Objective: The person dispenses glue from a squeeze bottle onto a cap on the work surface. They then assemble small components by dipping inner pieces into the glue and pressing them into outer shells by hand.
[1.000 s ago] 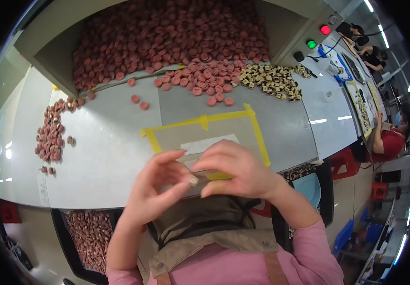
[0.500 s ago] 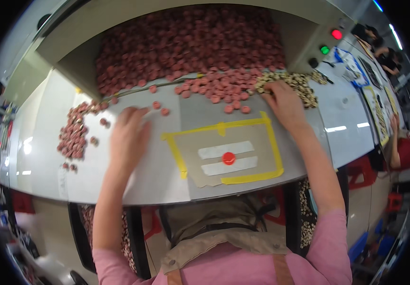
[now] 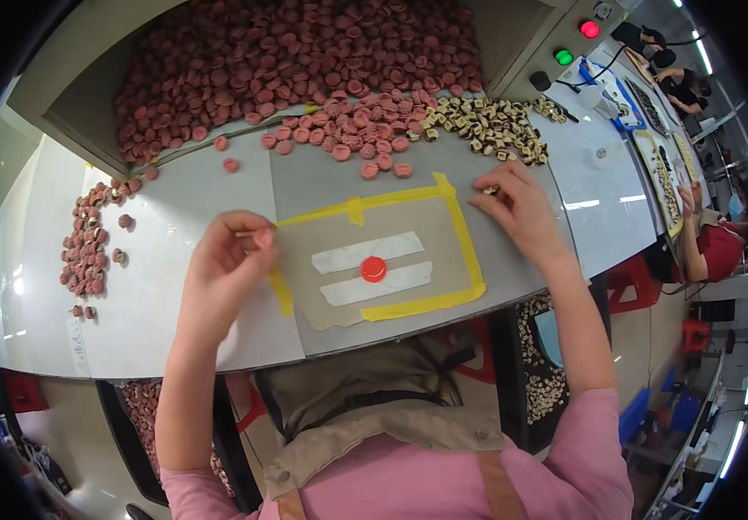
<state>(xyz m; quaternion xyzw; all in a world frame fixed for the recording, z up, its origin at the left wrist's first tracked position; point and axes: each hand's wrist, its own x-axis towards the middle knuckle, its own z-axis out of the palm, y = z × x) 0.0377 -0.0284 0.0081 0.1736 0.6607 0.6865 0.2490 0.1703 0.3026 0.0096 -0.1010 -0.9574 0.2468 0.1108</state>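
Note:
Raised over the left edge of the taped board, my left hand pinches a small round pink cap. My right hand is above the board's right side, thumb and fingers closed on a small cream-and-dark piece, partly covered by the fingertips. Between my hands lies the grey-brown board, framed with yellow tape. On it, a bright red round disc sits amid two white strips. Beyond it spread loose pink ridged caps and, to their right, a pile of cream-and-dark pieces.
A big heap of pink caps fills the housing at the back. Pink caps fitted with pale pieces cluster at the left. Red and green buttons sit on the housing's right. Dark bins flank my lap; a co-worker sits far right.
My left hand has come toward the board with a pink cap in its fingertips. My right hand has drawn back from the cream pile, holding one piece. The whole view has shifted slightly.

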